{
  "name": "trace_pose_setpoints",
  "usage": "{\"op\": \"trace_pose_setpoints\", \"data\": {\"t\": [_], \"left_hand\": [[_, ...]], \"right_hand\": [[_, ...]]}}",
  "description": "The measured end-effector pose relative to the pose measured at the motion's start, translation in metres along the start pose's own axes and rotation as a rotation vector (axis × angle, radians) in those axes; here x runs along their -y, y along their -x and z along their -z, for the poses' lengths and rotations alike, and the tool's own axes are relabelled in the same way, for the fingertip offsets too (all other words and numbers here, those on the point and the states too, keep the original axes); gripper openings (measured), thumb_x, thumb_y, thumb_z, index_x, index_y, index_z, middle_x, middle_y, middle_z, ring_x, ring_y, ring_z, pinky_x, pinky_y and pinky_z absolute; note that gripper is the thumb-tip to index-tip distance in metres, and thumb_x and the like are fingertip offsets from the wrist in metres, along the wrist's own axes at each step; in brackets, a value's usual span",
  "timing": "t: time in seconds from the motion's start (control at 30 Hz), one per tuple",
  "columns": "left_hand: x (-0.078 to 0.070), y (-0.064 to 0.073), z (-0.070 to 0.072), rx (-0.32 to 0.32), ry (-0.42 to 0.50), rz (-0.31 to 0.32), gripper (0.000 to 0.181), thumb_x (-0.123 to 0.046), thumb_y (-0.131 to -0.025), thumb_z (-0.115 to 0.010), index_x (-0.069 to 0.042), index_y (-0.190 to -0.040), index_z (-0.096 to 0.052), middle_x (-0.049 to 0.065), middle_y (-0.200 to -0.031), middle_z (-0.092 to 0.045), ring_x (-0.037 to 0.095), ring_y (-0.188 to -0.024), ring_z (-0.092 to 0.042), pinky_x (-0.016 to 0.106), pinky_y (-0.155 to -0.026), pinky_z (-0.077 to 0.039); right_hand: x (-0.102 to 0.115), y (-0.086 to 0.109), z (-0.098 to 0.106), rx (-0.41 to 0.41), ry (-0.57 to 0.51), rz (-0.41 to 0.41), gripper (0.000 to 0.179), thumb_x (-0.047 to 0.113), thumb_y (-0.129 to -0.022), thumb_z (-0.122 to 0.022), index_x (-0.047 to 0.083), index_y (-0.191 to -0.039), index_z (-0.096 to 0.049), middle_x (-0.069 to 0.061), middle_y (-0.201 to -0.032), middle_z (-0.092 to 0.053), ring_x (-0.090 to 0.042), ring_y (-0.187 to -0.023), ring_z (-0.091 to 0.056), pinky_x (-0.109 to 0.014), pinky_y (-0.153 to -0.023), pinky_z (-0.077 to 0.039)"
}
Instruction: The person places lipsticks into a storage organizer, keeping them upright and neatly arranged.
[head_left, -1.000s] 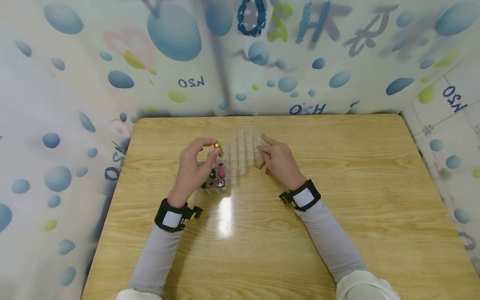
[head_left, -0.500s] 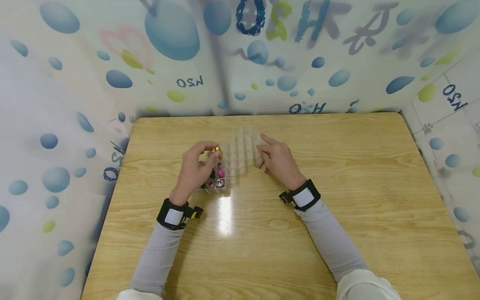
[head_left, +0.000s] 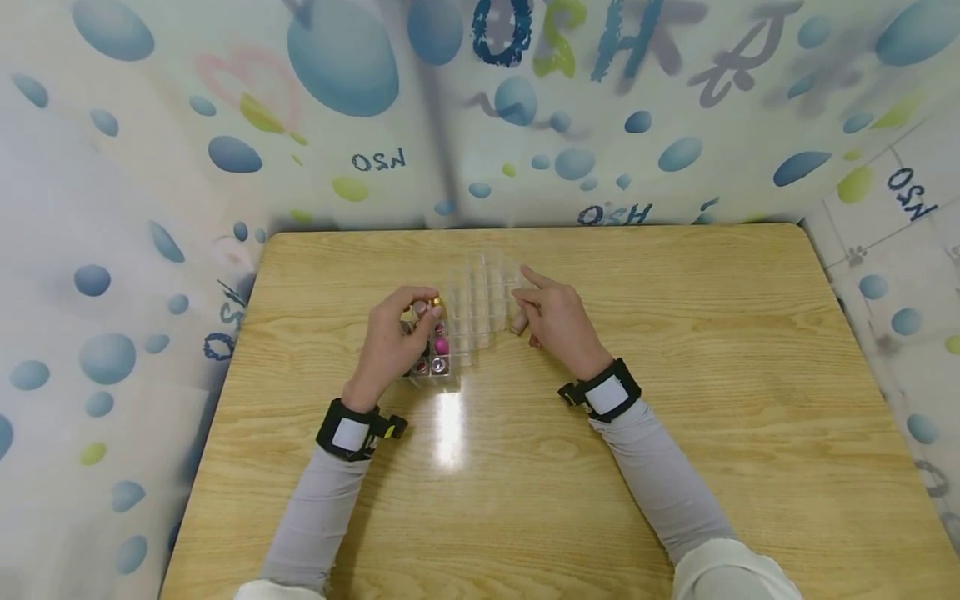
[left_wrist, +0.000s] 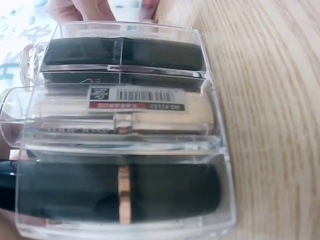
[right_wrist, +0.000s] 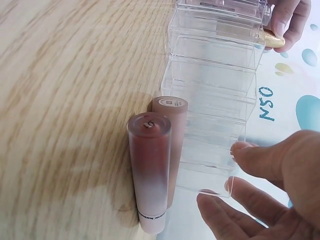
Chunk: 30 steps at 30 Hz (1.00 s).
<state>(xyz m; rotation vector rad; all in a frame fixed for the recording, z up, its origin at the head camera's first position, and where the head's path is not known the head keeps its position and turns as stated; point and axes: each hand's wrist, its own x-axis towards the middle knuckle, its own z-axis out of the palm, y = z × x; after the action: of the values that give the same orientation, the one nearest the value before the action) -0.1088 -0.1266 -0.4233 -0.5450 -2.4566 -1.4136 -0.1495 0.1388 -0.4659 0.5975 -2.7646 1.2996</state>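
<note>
A clear stepped lipstick organizer [head_left: 480, 304] stands on the table. My left hand [head_left: 392, 337] pinches a gold lipstick [right_wrist: 272, 38] between thumb and fingertips, its lower part inside a compartment. Lipsticks, including one with a bright pink top [head_left: 441, 345], fill compartments at the left end. Close up in the left wrist view are a dark tube [left_wrist: 170, 190] with a copper band and a beige tube [left_wrist: 190, 112] behind clear walls. At the opposite end, my right hand [head_left: 561, 325] holds the organizer's edge between thumb and fingers.
Two loose lipsticks, one red-to-pink [right_wrist: 150, 170] and one dusty beige [right_wrist: 172, 112], are beside the organizer near my right hand. Compartments toward the right hold nothing. A patterned wall [head_left: 525, 192] rises behind the wooden table [head_left: 675, 333].
My left hand has come down and slightly right, lowering the gold lipstick into the organizer. My right hand has stayed put at the organizer's end.
</note>
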Motion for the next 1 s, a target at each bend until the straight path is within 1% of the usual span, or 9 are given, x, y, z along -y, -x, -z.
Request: {"op": "trace_pose_setpoints", "data": {"t": [0.33,0.4,0.47,0.53,0.6,0.67,0.8,0.9,1.0], "left_hand": [[0.006,0.0,-0.001,-0.001,-0.006,0.012,0.022,0.006,-0.091,-0.07,0.01,-0.113,-0.068,0.024,-0.098,-0.069,0.027,-0.077,-0.059,0.016,-0.048,-0.036],[0.006,0.0,-0.001,-0.005,-0.007,0.004,0.021,0.007,-0.091,-0.07,0.011,-0.112,-0.068,0.024,-0.097,-0.069,0.028,-0.079,-0.06,0.023,-0.051,-0.043],[0.006,0.001,-0.002,-0.015,-0.007,-0.007,0.021,0.008,-0.091,-0.069,0.011,-0.111,-0.068,0.025,-0.097,-0.069,0.031,-0.081,-0.061,0.034,-0.06,-0.053],[0.007,0.001,-0.003,-0.026,-0.012,-0.013,0.02,0.009,-0.091,-0.069,0.01,-0.111,-0.069,0.025,-0.096,-0.069,0.033,-0.082,-0.062,0.045,-0.062,-0.054],[0.013,0.002,-0.006,-0.037,-0.018,-0.017,0.02,0.009,-0.091,-0.069,0.01,-0.111,-0.069,0.025,-0.096,-0.069,0.034,-0.082,-0.062,0.053,-0.068,-0.054],[0.022,0.003,-0.008,-0.041,-0.025,-0.017,0.02,0.008,-0.091,-0.069,0.009,-0.112,-0.069,0.024,-0.096,-0.069,0.033,-0.082,-0.062,0.051,-0.064,-0.054],[0.037,0.004,-0.01,-0.039,-0.038,-0.014,0.021,0.001,-0.094,-0.07,0.006,-0.114,-0.07,0.018,-0.095,-0.068,0.027,-0.079,-0.061,0.035,-0.057,-0.051],[0.041,0.005,-0.009,-0.026,-0.039,-0.013,0.021,-0.004,-0.095,-0.07,0.001,-0.116,-0.071,0.013,-0.095,-0.068,0.022,-0.073,-0.059,0.023,-0.047,-0.043],[0.038,0.005,-0.007,-0.014,-0.042,-0.026,0.021,-0.006,-0.096,-0.069,-0.001,-0.117,-0.071,0.01,-0.093,-0.066,0.019,-0.061,-0.053,0.018,-0.043,-0.036]], "right_hand": [[0.001,-0.001,0.0,-0.015,0.032,0.014,0.029,0.008,-0.103,-0.06,-0.001,-0.127,-0.073,-0.021,-0.154,-0.051,-0.012,-0.049,-0.066,-0.019,-0.046,-0.053],[0.001,-0.001,0.0,-0.019,0.048,0.018,0.029,0.008,-0.103,-0.06,-0.001,-0.126,-0.074,-0.021,-0.154,-0.051,-0.009,-0.048,-0.064,-0.02,-0.047,-0.053],[0.001,-0.001,0.0,-0.024,0.066,0.023,0.028,0.008,-0.103,-0.06,-0.001,-0.126,-0.074,-0.021,-0.153,-0.052,-0.006,-0.047,-0.063,-0.02,-0.047,-0.053],[0.002,-0.001,0.0,-0.027,0.074,0.027,0.028,0.009,-0.103,-0.06,-0.001,-0.126,-0.074,-0.021,-0.153,-0.052,-0.005,-0.047,-0.062,-0.02,-0.048,-0.054],[0.003,-0.002,0.001,-0.027,0.072,0.027,0.028,0.009,-0.103,-0.06,-0.001,-0.125,-0.074,-0.021,-0.153,-0.052,-0.006,-0.047,-0.063,-0.02,-0.048,-0.054],[0.004,-0.001,0.001,-0.023,0.055,0.021,0.028,0.008,-0.103,-0.06,-0.002,-0.126,-0.074,-0.022,-0.153,-0.052,-0.009,-0.048,-0.064,-0.02,-0.047,-0.053],[0.004,-0.001,0.001,-0.011,0.028,0.011,0.029,0.007,-0.103,-0.06,-0.003,-0.126,-0.073,-0.022,-0.153,-0.052,-0.015,-0.049,-0.067,-0.02,-0.046,-0.053],[0.004,-0.001,0.002,-0.012,0.044,0.017,0.029,0.007,-0.102,-0.06,-0.003,-0.126,-0.073,-0.022,-0.153,-0.052,-0.014,-0.049,-0.066,-0.019,-0.046,-0.053],[0.003,-0.001,0.002,-0.013,0.048,0.021,0.028,0.006,-0.102,-0.06,-0.003,-0.126,-0.073,-0.022,-0.153,-0.051,-0.012,-0.049,-0.066,-0.019,-0.047,-0.053]]}}
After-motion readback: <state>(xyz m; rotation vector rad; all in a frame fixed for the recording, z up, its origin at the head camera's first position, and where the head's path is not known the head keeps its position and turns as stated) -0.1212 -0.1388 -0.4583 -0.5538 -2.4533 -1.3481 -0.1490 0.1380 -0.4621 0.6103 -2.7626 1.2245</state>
